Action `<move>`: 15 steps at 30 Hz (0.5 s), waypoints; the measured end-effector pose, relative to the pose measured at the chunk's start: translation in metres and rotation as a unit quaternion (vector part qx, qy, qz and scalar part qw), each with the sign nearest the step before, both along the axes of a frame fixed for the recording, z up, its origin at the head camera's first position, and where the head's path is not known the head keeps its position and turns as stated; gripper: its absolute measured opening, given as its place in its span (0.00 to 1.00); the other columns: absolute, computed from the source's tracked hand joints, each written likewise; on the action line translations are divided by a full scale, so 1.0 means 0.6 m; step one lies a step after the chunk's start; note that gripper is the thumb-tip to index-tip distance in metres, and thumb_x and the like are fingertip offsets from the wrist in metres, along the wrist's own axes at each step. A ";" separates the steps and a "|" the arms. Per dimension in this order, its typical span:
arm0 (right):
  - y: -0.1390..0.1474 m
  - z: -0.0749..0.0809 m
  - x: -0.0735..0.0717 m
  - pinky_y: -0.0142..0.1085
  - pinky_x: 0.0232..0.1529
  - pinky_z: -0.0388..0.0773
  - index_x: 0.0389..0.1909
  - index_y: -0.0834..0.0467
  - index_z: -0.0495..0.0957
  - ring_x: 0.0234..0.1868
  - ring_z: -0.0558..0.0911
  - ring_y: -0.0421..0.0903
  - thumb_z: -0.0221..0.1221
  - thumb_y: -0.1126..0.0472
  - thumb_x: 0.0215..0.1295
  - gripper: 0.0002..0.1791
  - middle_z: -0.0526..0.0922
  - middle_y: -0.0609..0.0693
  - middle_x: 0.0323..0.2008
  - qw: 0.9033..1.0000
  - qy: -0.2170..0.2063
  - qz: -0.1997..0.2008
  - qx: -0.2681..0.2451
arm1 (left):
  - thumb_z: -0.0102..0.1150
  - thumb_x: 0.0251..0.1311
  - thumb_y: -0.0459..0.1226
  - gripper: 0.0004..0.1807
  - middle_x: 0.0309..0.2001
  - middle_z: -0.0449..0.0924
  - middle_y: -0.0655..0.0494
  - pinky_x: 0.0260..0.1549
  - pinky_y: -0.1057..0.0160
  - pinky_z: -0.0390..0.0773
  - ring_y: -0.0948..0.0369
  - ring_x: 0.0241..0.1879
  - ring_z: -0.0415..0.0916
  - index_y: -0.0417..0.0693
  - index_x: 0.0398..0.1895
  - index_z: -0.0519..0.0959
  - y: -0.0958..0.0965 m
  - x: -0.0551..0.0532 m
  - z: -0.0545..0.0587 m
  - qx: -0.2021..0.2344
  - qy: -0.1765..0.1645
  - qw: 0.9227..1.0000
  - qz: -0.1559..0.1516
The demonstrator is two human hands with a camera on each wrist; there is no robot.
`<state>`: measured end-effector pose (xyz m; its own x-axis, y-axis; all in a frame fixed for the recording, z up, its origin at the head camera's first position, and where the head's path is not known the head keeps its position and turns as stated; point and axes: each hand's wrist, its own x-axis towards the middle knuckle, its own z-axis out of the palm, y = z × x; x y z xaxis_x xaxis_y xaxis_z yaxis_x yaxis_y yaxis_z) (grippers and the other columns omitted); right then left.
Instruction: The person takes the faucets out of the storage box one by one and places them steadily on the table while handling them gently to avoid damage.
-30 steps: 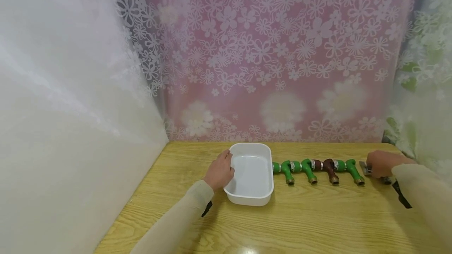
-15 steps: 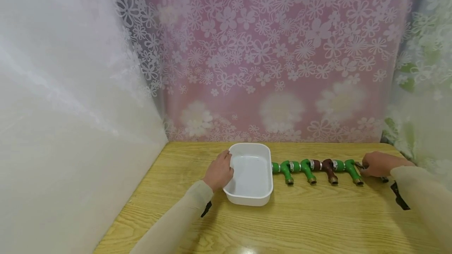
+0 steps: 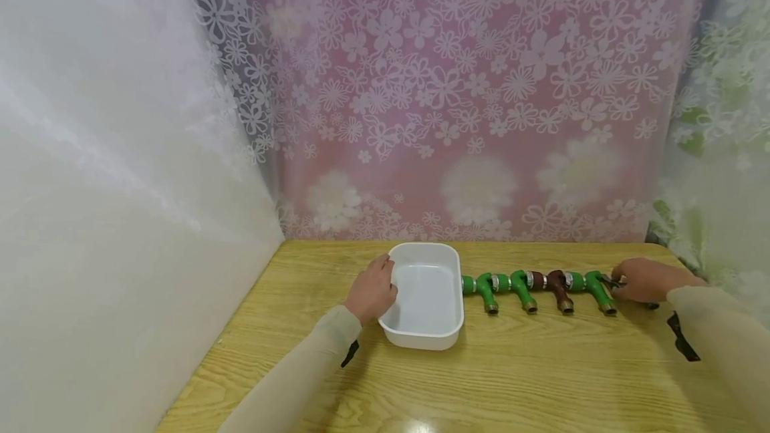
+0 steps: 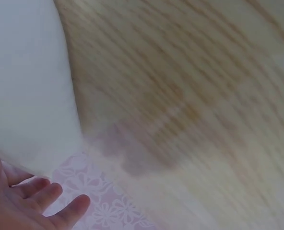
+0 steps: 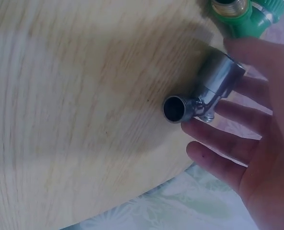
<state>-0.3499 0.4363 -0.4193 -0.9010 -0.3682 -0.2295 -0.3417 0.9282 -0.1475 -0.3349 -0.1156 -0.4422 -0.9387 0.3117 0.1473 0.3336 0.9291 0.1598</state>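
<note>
At the left wall of a white plastic basin (image 3: 421,341), my left hand (image 3: 371,289) holds the rim, with the thumb on the inner side. In the left wrist view, several fingertips (image 4: 75,208) show past the basin's pale outer wall (image 4: 29,86). My right hand (image 3: 646,280) holds a chrome angle valve (image 5: 211,86), thumb at its wide end and fingers along its far side. The valve's threaded outlet faces away from the palm. Right beside it is the end green tap (image 3: 600,293) of a row, its brass outlet (image 5: 230,8) showing in the right wrist view.
Two more green taps (image 3: 522,291) and a dark brown tap (image 3: 561,291) lie in line between basin and right hand, outlets facing me. The wooden table (image 3: 511,379) ends at a floral curtain (image 3: 469,119) behind, with a pale sheet (image 3: 120,186) on the left.
My right hand has moved left with the chrome valve, up to the green tap at the row's right end. The left hand and basin stay where they were.
</note>
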 end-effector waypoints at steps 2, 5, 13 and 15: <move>0.003 0.003 0.004 0.55 0.37 0.81 0.53 0.68 0.80 0.43 0.84 0.60 0.63 0.44 0.66 0.30 0.82 0.68 0.49 1.000 0.020 -0.005 0.015 | 0.50 0.72 0.42 0.29 0.76 0.59 0.44 0.64 0.45 0.74 0.48 0.72 0.63 0.39 0.72 0.66 0.002 0.000 0.003 -0.015 0.010 1.000 -0.008; 0.003 0.009 0.011 0.58 0.37 0.80 0.54 0.67 0.80 0.44 0.83 0.63 0.63 0.40 0.64 0.33 0.80 0.71 0.52 0.997 0.060 -0.009 0.039 | 0.51 0.72 0.44 0.28 0.74 0.61 0.44 0.61 0.45 0.76 0.48 0.71 0.64 0.40 0.71 0.68 0.005 -0.003 0.006 -0.041 0.024 0.999 -0.017; -0.075 0.015 0.024 0.61 0.42 0.79 0.54 0.57 0.82 0.41 0.85 0.57 0.61 0.37 0.65 0.30 0.79 0.68 0.58 0.981 0.189 0.034 0.035 | 0.49 0.73 0.52 0.32 0.76 0.60 0.45 0.64 0.40 0.71 0.47 0.75 0.57 0.48 0.74 0.66 0.000 -0.001 0.019 -0.042 -0.003 0.999 -0.022; -0.109 0.022 0.030 0.67 0.51 0.74 0.59 0.55 0.80 0.50 0.84 0.62 0.58 0.33 0.66 0.34 0.76 0.67 0.63 0.980 0.195 0.037 0.021 | 0.48 0.72 0.56 0.35 0.78 0.56 0.46 0.67 0.38 0.67 0.47 0.77 0.53 0.52 0.76 0.63 0.000 0.004 0.029 -0.043 -0.013 0.999 -0.021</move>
